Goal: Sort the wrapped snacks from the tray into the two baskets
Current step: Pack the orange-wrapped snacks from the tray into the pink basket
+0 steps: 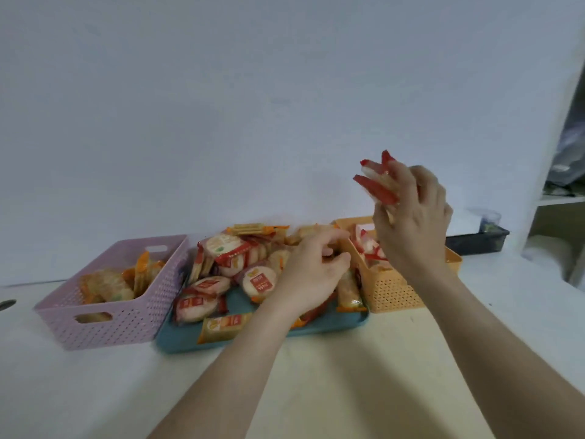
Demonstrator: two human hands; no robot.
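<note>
Red snacks (376, 182) are being pinched in the right hand (414, 210) above the orange basket (395, 293); being fanned loosely, one may be dropped outside it. The left hand (313, 270) is being curled into the pile on the tray (332, 324); whether anything is held cannot be told. Everything is being carried by a pale counter (348, 375) against a plain wall (221, 106)

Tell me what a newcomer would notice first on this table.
First, the right hand, raised above the orange basket, grips red-edged packets. Then the heap of wrapped snacks fills the teal tray between that basket and the purple basket, the left hand reaching into it.
</note>
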